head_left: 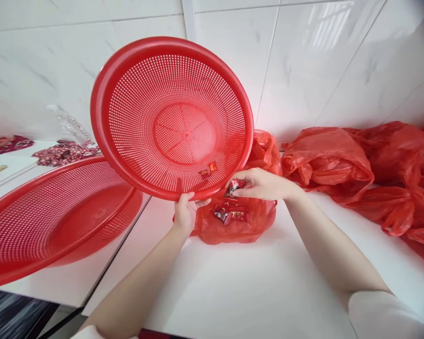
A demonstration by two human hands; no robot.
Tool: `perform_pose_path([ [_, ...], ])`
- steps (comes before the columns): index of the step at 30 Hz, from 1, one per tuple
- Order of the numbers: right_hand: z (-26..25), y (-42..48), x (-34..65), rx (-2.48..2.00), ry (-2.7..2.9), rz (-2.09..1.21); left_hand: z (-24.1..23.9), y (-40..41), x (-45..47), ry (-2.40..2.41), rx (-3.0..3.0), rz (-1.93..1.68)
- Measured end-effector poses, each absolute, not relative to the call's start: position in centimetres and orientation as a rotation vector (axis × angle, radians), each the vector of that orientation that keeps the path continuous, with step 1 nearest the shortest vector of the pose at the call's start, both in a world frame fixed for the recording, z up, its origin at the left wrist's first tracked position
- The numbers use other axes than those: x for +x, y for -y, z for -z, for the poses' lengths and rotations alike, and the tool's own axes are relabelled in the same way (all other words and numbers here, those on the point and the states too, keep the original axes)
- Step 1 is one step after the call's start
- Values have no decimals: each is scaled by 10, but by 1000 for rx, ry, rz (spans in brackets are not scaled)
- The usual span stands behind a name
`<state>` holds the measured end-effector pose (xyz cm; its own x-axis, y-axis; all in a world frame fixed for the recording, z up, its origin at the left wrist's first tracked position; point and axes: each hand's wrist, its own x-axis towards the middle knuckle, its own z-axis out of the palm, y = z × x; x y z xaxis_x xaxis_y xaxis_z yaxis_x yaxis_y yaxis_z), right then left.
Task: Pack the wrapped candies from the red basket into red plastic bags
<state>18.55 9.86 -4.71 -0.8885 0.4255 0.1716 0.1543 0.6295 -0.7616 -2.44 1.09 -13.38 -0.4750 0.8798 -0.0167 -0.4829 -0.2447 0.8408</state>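
Right hand (257, 183): fingers drawn in on a wrapped packet (234, 187), which sits at the fingertips—its long axis appears to slant, though the fingers partly hide it. Left hand (186, 214): closed on the near rim of a tilted red basket (99, 108), thumb uppermost. Governing relation: from the right grip, the basket's mouth opens up and to the left, the rim just beside the fingertips. Two small packets (207, 170) lie inside that rim. Directly below the right grip—a red bag (233, 233) with further packets (229, 214) on it or in its mouth; which, cannot be told.
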Motion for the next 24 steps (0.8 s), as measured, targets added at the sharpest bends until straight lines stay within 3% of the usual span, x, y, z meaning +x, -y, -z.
perform_pose_path([
  [6, 43, -98, 192, -576, 2495, -933, 131, -9, -18, -1016, 575, -1824],
  [14, 65, -92, 168, -615, 2504, -344, 133, -1, -2, -1031, 624, -1646],
  [19, 81, -92, 161, -602, 2768, -531, 136, 1, 1, -977, 667, -1562],
  [24, 84, -98, 156, -507, 2588, -621, 138, -1, -4, -973, 679, -1588],
])
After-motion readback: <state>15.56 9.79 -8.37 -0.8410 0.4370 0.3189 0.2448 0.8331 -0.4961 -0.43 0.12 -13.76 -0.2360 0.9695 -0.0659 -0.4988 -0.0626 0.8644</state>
